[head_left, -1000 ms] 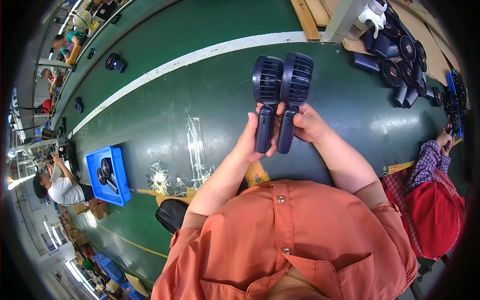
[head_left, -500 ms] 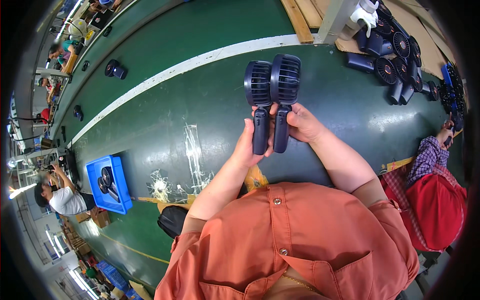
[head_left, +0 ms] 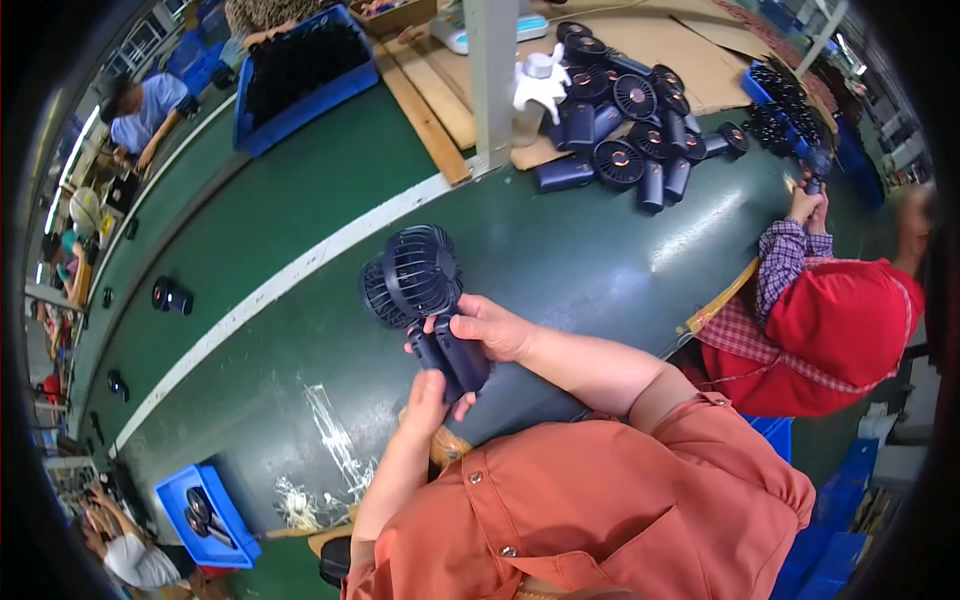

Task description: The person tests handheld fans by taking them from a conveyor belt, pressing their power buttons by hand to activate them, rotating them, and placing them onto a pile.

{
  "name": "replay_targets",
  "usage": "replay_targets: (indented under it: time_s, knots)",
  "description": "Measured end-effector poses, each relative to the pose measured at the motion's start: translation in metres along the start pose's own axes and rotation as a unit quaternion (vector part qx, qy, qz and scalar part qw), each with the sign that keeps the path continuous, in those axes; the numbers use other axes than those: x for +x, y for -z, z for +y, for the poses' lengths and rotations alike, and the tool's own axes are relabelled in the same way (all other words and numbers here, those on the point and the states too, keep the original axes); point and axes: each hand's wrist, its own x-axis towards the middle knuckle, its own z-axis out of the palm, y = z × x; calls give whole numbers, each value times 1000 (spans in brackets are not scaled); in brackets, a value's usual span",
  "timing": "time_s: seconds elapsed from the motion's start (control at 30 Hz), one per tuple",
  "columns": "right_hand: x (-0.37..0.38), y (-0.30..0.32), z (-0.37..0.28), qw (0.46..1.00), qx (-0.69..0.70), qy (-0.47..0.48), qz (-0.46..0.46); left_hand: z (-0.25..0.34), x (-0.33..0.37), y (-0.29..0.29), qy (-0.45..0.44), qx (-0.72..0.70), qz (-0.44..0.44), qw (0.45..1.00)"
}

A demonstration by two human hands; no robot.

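Two dark navy handheld fans are held side by side above the green worktable point(head_left: 560, 250), their round caged heads up and away from me. The nearer fan point(head_left: 425, 270) partly covers the other fan point(head_left: 375, 292). My right hand point(head_left: 492, 326) is closed round the upper handle of the nearer fan, thumb on top. Lower down, my left hand point(head_left: 428, 400) grips the handle of the other fan, its fingertips coming round under both handles. The two handles touch or nearly touch, and part of each hand's fingers is hidden behind them.
A pile of similar fans point(head_left: 620, 163) lies at the far right by a white metal post point(head_left: 490, 90) and wooden strips point(head_left: 425, 110). A blue bin point(head_left: 247, 545) with fans stands at the left. More fans point(head_left: 172, 295) lie beyond the white rail. A person in a red cap point(head_left: 850, 320) works at my right.
My view has swung to the right, bringing the fan pile and the co-worker further in. Both fans are still in my hands, now tilted, with one head overlapping the other.
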Motion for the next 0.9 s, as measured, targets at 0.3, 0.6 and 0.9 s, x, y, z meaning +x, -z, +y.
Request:
replay_targets:
  time_s: [0.3, 0.6, 0.9]
  knots:
    - [-59, 43, -155, 849, -198, 311, 378, 7, -1, -30, 13, 215, 57, 975]
    - [-59, 111, -287, 534, -577, 382, 486, 6, 0, -29, 16, 213, 37, 976]
    - [16, 33, -101, 608, -782, 133, -37, 5, -8, -17, 37, 205, 67, 976]
